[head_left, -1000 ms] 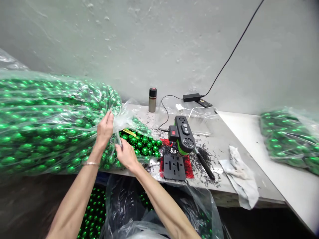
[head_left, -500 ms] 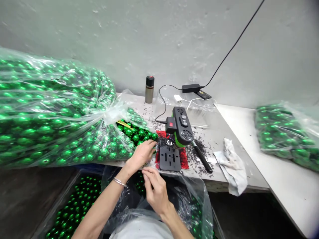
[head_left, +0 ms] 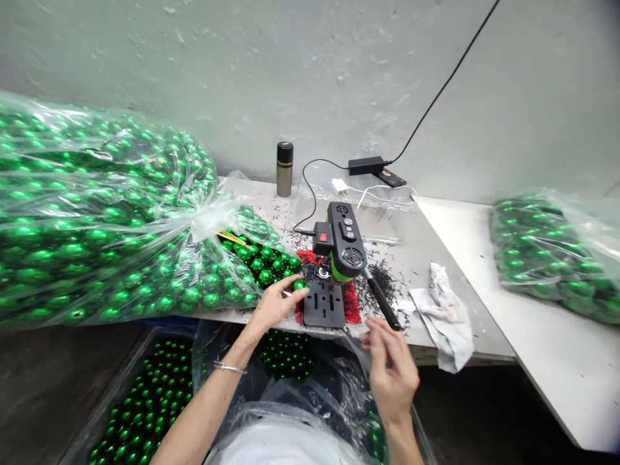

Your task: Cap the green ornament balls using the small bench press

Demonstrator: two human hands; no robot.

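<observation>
My left hand pinches a shiny green ball between thumb and fingers, at the left edge of the slotted black base plate. Over the plate stands a small black and green press machine with a red switch. My right hand is loosely curled, fingers slightly apart and a little blurred, just below the machine's black lever handle. I see nothing in it. Loose green balls spill from the mouth of a big clear bag beside my left hand.
Black scraps litter the table around a red mat. A bottle, a power adapter and a white cloth lie around. Another bag of green balls rests at right. Below the table edge are more green balls.
My right hand has moved right, away from my left hand, toward the lever handle. My left hand now shows a green ball at the plate's edge. The view has shifted slightly.
</observation>
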